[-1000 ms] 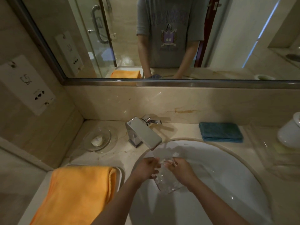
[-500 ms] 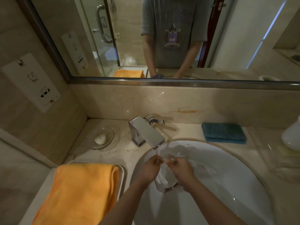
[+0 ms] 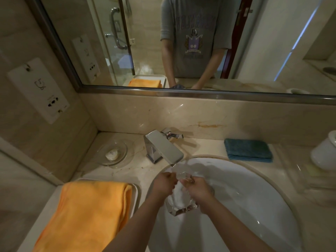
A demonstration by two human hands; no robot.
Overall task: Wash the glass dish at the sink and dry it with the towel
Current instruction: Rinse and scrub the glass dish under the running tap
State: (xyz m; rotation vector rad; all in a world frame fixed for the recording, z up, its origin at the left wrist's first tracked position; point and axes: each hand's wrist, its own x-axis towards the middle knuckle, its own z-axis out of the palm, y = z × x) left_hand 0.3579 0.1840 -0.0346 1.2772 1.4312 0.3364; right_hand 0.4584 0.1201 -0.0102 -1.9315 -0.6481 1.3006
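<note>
Both hands hold glass dish (image 3: 179, 200) over sink (image 3: 254, 206), under faucet (image 3: 164, 149) stream. Left hand (image 3: 163, 184) grip curled on dish's left edge, right hand (image 3: 197, 190) grip curled on right edge. Orange towel (image 3: 85, 215) on surface near left; blue cloth (image 3: 248, 150) far right.

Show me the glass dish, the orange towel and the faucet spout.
glass dish (image 3: 181, 206): head view, thick lower edge below the hands.
orange towel (image 3: 87, 213): head view, middle of the folded cloth.
faucet spout (image 3: 165, 149): head view, flat top face.
</note>
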